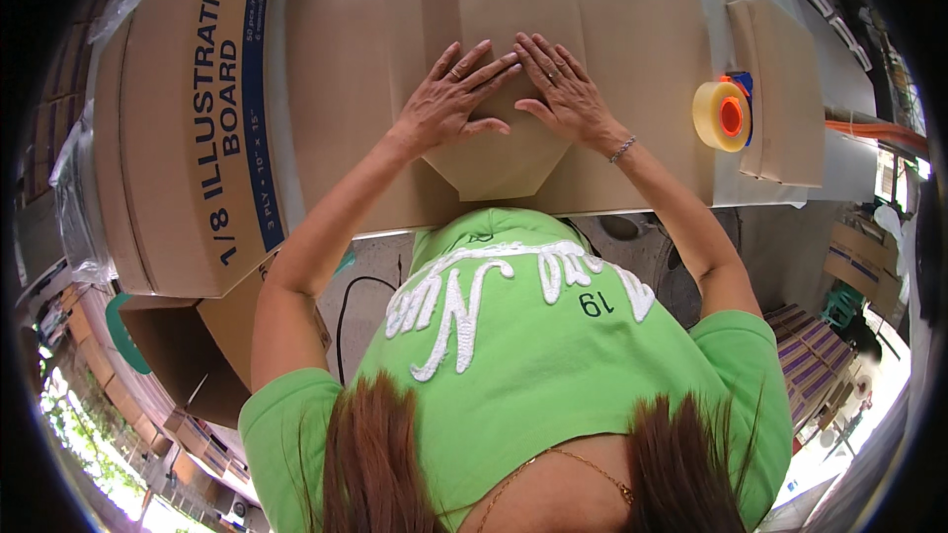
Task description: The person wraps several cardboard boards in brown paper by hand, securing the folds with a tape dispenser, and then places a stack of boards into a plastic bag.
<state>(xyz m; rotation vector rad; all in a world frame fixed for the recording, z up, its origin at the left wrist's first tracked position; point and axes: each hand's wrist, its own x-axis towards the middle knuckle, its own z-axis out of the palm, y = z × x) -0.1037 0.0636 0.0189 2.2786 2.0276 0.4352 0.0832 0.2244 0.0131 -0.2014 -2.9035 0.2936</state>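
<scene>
Both hands lie palm down on a broad brown paper surface [632,30], with their fingertips meeting near its middle. My left hand [459,97] is flat with fingers stretched and a ring on one of them. Level with it, my right hand [565,89] is also flat, fingers out, a bracelet at the wrist. Beneath the hands a folded brown flap [499,163] with slanted corners points toward me. Neither hand grips anything. To the right lies a roll of clear tape [719,116] with an orange core in a blue holder, apart from my right hand.
A large cardboard box [158,138] with a dark blue band stands at the left. Below it is an open box [178,355]. A flat folded carton [780,89] lies beyond the tape. Clear plastic [79,188] hangs at the far left. A black cord [346,316] runs below the table edge.
</scene>
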